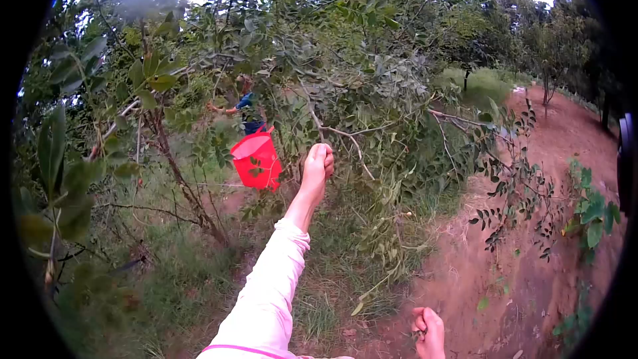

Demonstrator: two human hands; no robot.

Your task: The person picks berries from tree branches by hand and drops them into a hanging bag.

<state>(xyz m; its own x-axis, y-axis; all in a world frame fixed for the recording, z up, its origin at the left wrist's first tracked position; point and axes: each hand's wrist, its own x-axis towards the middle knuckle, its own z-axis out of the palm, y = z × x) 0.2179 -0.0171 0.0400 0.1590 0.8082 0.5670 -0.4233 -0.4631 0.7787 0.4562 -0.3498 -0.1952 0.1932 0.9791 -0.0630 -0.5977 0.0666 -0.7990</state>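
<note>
From where I stand, the leafy shrub (405,76) takes up most of the view, with the reddish dirt path (558,139) running off on the right. Farther back, beyond the foliage, another person in blue (249,105) has an arm stretched out to the left, and a red bucket (266,149) shows in front of their legs; I can't tell if it hangs or stands. Nearer, a pale sleeve (259,302) reaches up the middle, and the thin branch (311,108) meets the hand at its end. That branch climbs from the fist, leaning slightly left, while a side twig (362,154) forks off just above the knuckles and slopes down to the right. The left hand (318,165) is closed round the branch, thumb uppermost, so it is much the nearer one. The right hand (430,334) sits low and well apart, fingers curled in; whether they hold anything, I can't tell
</note>
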